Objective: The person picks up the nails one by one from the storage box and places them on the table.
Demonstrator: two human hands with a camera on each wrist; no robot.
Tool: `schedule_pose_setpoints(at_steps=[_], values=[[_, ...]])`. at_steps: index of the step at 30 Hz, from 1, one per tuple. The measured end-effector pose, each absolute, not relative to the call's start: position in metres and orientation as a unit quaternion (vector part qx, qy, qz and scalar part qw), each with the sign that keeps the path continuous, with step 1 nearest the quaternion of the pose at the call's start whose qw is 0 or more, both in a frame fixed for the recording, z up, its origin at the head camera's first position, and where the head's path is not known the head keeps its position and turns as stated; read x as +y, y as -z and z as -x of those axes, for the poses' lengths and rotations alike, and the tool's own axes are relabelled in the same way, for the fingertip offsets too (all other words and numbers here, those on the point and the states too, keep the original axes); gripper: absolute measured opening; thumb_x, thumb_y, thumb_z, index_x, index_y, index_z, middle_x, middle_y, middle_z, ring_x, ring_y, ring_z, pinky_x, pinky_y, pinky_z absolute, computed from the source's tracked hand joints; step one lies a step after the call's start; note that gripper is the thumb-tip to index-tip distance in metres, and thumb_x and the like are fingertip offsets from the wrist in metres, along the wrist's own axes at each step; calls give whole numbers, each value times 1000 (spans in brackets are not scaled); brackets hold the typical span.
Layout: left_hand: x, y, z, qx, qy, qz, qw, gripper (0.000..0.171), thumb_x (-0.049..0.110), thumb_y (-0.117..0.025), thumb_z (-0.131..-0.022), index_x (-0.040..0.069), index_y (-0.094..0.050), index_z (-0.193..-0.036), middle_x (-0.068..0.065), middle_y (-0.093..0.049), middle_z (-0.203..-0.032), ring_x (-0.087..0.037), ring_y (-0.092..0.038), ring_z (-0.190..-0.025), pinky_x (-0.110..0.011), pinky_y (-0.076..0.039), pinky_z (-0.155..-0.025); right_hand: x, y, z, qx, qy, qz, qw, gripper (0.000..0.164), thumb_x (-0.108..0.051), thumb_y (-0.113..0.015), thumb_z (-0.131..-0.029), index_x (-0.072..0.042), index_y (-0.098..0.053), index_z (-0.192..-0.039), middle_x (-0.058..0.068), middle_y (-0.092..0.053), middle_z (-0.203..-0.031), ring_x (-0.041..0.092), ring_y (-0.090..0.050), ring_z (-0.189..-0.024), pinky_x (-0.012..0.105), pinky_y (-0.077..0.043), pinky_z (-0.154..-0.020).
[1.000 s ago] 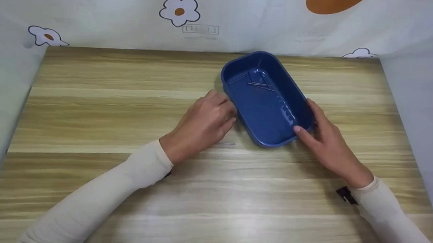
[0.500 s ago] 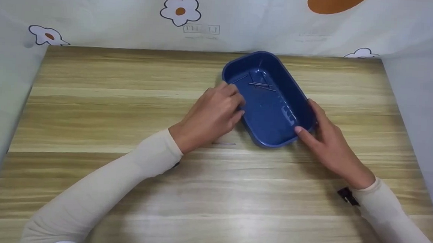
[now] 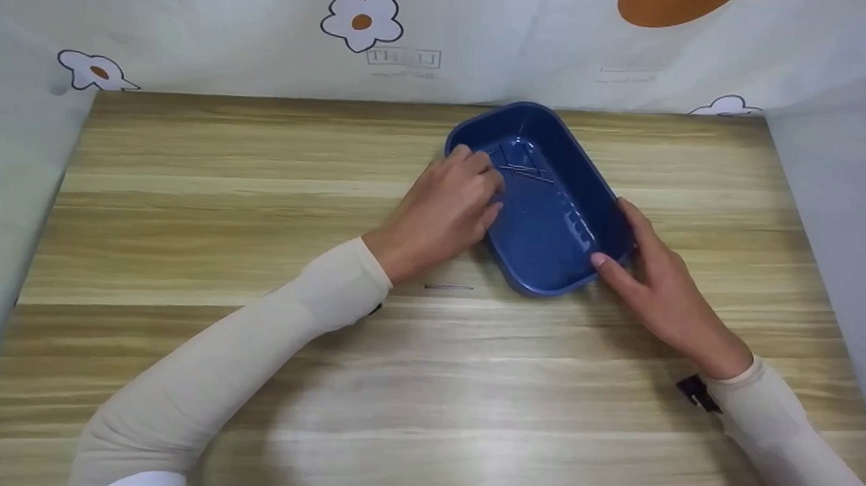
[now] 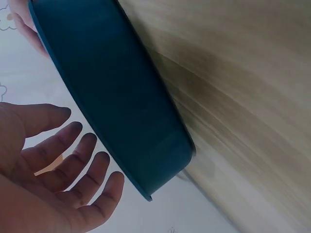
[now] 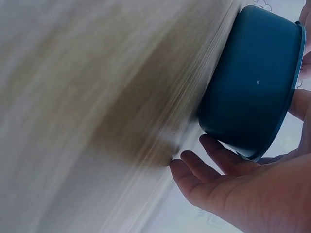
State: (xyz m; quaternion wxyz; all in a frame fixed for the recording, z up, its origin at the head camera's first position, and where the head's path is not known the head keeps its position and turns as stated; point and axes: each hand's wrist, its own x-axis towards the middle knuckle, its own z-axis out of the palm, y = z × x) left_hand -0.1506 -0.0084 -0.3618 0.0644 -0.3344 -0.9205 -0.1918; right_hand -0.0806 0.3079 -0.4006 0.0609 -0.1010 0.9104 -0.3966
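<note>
A deep blue plastic tub (image 3: 542, 235) stands slanted at the back of the table, with several thin metal pins (image 3: 531, 175), perhaps nails, in its far end. My left hand (image 3: 446, 206) hovers over the tub's left rim. In the left wrist view, its fingers are loosely bent and spread, with nothing visible between them. My right hand (image 3: 659, 291) grips the tub's near right corner, its thumb over the rim and fingers on the outer wall. Another thin pin (image 3: 449, 287) lies on the table, left of the tub's near end.
The wood-grain table (image 3: 215, 237) reaches back to a pale flowered sheet (image 3: 477, 20). Pale side walls (image 3: 840, 223) rise at the table's left and right. Much bare tabletop lies left of and in front of the tub.
My left hand has moved up and right, from beside the tub to over its left rim. The loose pin on the table has come into full view. The right hand keeps its grip.
</note>
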Motion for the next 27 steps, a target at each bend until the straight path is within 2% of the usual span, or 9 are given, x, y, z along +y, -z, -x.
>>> schedule_pose_setpoints(at_steps=[5,19,27], values=[[1,361,163,-929,168,326,52,20,17,-71,-107,1,-80,-116,-14,-72,-118,-33,-61,-108,-46,-56,-88,308,400,80,910,398,98,60,81,-34,-67,-111,-15,-23,-176,19,-34,-176,41,-36,-159,62,-31,-126],[12,372,187,-934,144,322,47,21,14,-68,-107,-1,-80,-115,-17,-74,-115,-35,-64,-106,-47,-59,-86,308,400,81,911,396,100,56,80,-30,-68,-111,-15,-24,-176,22,-38,-174,43,-41,-156,64,-34,-124],[18,375,196,-937,130,324,24,20,12,-68,-107,-2,-79,-114,-19,-74,-117,-37,-65,-108,-51,-60,-89,307,400,81,910,399,94,66,82,-32,-69,-111,-16,-23,-176,22,-35,-175,43,-38,-158,62,-32,-126]])
